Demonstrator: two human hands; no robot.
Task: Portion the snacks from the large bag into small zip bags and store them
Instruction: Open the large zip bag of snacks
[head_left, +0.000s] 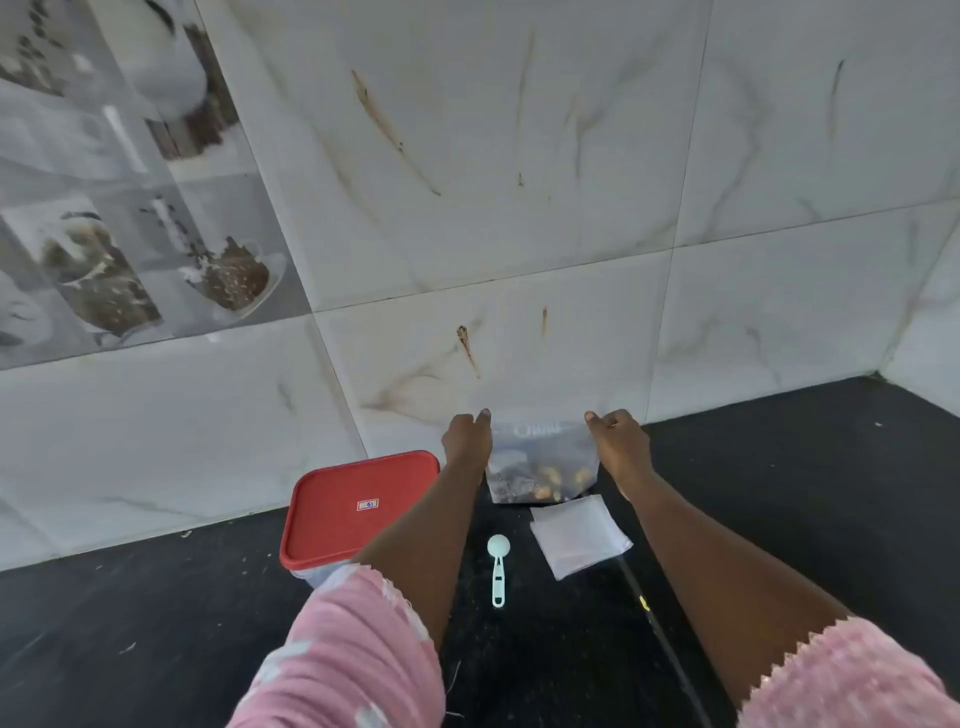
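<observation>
Setting: black counter (779, 519) against a pale marbled tile wall (519, 208).
Large bag: clear snack bag (540, 467) stands upright near the wall, its top edge stretched between both sets of fingertips and running left to right; the snacks sit low inside, below the fingers.
Left hand: left hand (466, 441) pinches the top left corner of the bag, fingers closed on the plastic.
Right hand: right hand (621, 441) pinches the top right corner in the same way, at about the same height.
Key relation: the bag's mouth lies directly between the two pinches, equally near each hand; pulling the corners apart would likely open it. Whether the seal is already parted cannot be told.
Small bags: flat stack of clear zip bags (579, 535) lies just below the right fingers, nearer the body, touching the big bag's foot.
Scoop: pale spoon (497, 569) lies below and between the hands, handle pointing toward the body.
Box: red-lidded box (358, 506) sits below and left of the left fingers, lid on.
</observation>
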